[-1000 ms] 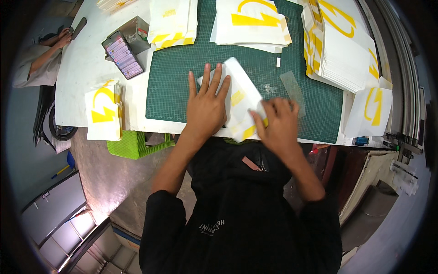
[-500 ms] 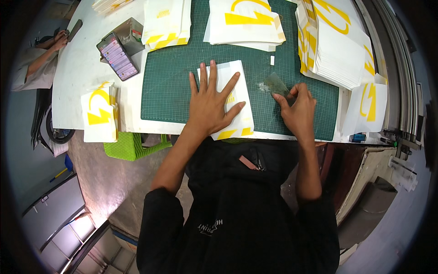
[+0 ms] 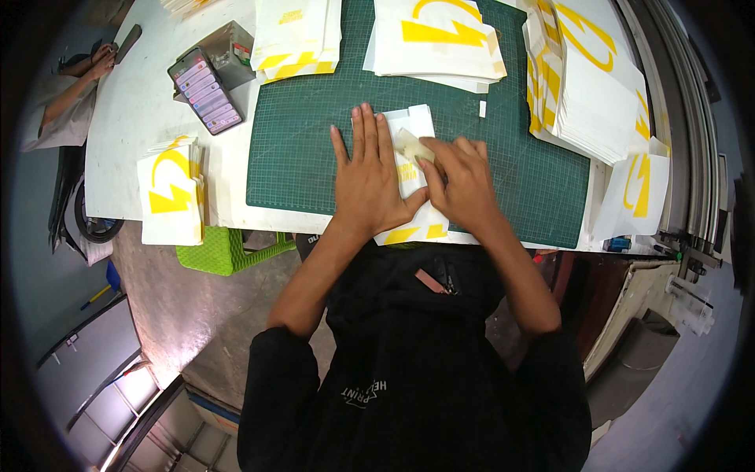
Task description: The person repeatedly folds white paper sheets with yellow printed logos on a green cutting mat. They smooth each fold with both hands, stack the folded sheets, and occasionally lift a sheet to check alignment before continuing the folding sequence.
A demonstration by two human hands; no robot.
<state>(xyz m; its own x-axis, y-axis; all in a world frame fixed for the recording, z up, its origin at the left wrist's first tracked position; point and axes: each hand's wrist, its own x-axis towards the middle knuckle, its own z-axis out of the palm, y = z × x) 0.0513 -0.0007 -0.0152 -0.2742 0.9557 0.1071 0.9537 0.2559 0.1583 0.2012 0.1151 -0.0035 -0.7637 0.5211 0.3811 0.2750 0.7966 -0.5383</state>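
Observation:
A white sheet with yellow markings (image 3: pixel 413 126) lies on the green cutting mat (image 3: pixel 307 149) near the table's front edge. My left hand (image 3: pixel 368 182) presses flat on the sheet, fingers spread. My right hand (image 3: pixel 462 179) holds a small translucent scraper (image 3: pixel 412 145) against the sheet just right of my left hand's fingers.
Stacks of white-and-yellow sheets lie at the mat's far side (image 3: pixel 436 35), far left (image 3: pixel 297 35), right (image 3: pixel 586 79), right edge (image 3: pixel 638 189) and on the white table at left (image 3: pixel 171 189). A box of small items (image 3: pixel 206 90) sits far left. Another person's arm (image 3: pixel 75 82) rests beyond. A green stool (image 3: pixel 224 250) stands below the table.
My right hand picked up the scraper from the mat on the right and brought it left onto the sheet. The left hand stayed pressed on the sheet.

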